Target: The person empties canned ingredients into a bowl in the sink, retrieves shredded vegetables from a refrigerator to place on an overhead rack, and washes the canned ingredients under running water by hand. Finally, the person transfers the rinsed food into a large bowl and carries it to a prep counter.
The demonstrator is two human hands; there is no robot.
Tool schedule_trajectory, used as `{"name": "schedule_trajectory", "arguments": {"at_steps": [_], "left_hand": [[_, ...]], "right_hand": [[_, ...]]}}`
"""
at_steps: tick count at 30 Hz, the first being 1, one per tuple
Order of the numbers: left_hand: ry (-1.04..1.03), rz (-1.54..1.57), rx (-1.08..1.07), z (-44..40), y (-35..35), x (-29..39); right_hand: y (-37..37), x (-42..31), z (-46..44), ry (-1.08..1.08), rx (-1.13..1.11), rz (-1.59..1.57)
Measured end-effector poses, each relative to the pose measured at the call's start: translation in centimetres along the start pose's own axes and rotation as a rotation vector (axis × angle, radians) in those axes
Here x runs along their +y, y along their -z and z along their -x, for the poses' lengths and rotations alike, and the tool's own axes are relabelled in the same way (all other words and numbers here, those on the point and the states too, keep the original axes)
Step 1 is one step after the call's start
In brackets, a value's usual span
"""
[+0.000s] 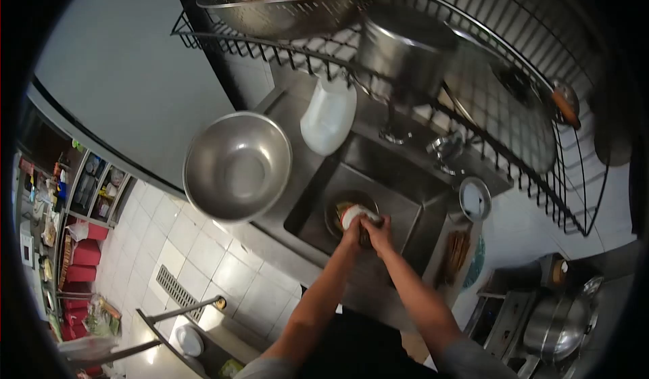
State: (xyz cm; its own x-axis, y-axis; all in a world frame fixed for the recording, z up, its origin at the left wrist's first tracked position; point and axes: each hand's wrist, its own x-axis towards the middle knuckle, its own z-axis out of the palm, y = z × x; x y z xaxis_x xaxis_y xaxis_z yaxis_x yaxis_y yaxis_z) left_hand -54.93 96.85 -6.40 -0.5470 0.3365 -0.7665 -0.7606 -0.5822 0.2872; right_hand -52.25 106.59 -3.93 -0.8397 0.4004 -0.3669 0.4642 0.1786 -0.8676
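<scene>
Over the sink [392,196], my left hand [351,235] and my right hand [377,234] are close together, with the fingers of both closed. Between them is a small white item with a red edge [356,212]; its kind is not clear. My left hand grips its near side, and my right hand is against its right side, where the fingers partly hide it. Below, on the sink floor, sits a round metal bowl or strainer [331,218] with yellowish bits in it, mostly covered by my hands.
A large steel bowl [238,166] and a white plastic jug [329,116] stand left of the sink. Taps [446,150] are at its back. Overhead, a wire rack [324,58] holds a colander [297,10] and a steel pot [409,48]. A small metal bowl [475,198] lies right.
</scene>
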Motion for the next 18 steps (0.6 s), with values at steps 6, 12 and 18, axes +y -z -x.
{"name": "schedule_trajectory", "arguments": {"at_steps": [6,12,18], "left_hand": [[-0.074,0.004,-0.14,-0.1,0.3,0.5],[-0.027,-0.099,-0.179,-4.0,2.1,0.0],[0.26,-0.102,-0.028,-3.1,2.8,-0.9]], "right_hand": [[-1.0,1.9,-1.9,0.025,0.07,0.266],[-1.0,0.7,-2.4,-0.149,0.008,0.116],[-0.8,0.4,-0.6,-0.266,0.029,0.065]]}}
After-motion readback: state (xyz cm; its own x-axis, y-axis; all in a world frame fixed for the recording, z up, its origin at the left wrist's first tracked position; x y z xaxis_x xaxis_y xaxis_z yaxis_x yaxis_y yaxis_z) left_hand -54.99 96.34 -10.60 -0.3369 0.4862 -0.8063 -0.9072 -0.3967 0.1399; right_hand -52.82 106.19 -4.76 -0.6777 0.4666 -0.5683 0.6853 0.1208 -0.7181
